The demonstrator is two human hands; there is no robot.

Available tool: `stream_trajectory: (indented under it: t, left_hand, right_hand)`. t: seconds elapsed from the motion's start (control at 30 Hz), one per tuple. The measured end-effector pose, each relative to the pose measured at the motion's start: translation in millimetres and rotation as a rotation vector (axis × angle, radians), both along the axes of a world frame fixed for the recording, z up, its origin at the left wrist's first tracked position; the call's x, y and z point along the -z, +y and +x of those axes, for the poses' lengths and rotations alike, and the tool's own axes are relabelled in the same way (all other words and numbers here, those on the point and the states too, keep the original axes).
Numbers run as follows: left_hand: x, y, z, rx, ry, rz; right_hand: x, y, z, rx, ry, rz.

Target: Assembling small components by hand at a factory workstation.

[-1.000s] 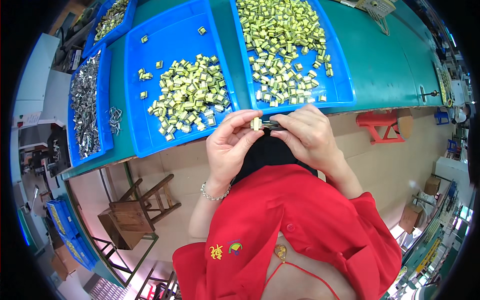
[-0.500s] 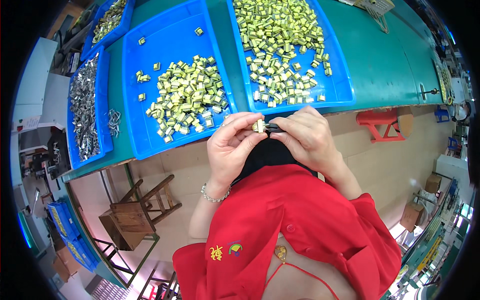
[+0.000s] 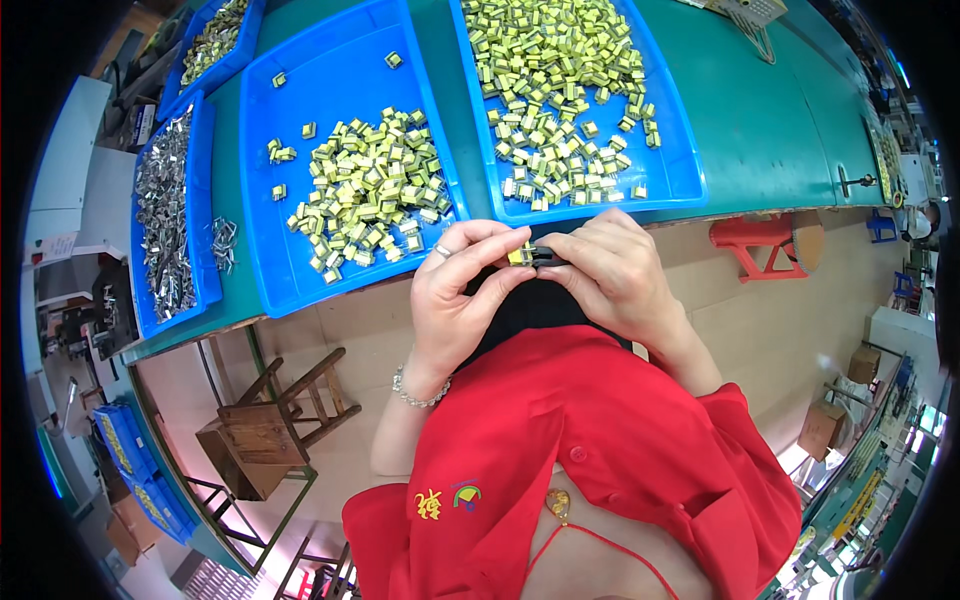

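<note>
My left hand pinches a small yellow-taped transformer between thumb and forefinger, just past the table's near edge. Fingers closed, my right hand grips a small dark tool whose tip meets the transformer's right side; its full shape is hidden by the fingers. Beyond my hands, a blue tray holds a heap of similar transformers. A second blue tray, to the right, carries a larger pile of them.
A narrow blue tray at the left is full of thin metal pieces, and a few metal clips lie beside it on the green table. A wooden stool stands at lower left, a red stool at right.
The transformer has turned slightly in my left fingers, and its yellow side shows more now. Both hands stay close together; the whole view has shifted a little.
</note>
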State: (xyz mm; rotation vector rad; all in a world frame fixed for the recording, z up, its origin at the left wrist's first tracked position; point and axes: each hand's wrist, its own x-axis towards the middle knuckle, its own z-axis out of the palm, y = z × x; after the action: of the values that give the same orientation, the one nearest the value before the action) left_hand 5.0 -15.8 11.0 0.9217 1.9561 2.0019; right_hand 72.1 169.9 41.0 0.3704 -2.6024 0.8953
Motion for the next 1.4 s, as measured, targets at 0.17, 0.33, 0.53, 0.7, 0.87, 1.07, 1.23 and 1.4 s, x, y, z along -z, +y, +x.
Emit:
stream_trajectory:
  t: [0.17,0.33,0.53,0.7,0.87,1.07,1.23,1.4]
  left_hand:
    - [-9,-11,-13,-0.200,0.047,-0.050]
    - [-25,-13,-46,-0.493,0.545,-0.413]
    - [-17,56,-62,-0.158,0.747,-0.601]
    - [-7,84,-65,-0.075,0.876,-0.941]
    - [-9,73,-57,-0.154,0.668,-0.591]
    - [-13,34,-20,0.100,-0.090,-0.080]
    - [2,4,2,0.159,-0.670,0.461]
    - [18,-8,4,0.122,-0.602,0.479]
  right_hand:
    - [0,7,2,0.049,0.022,-0.048]
    - [4,18,6,0.113,0.041,-0.093]
    - [8,25,9,0.180,0.025,-0.162]
    - [15,33,12,0.227,-0.013,-0.158]
    - [14,35,17,0.234,-0.036,-0.192]
    - [16,26,12,0.218,0.014,-0.222]
    - [8,11,9,0.153,-0.055,-0.173]
    - [4,-1,3,0.086,-0.045,-0.167]
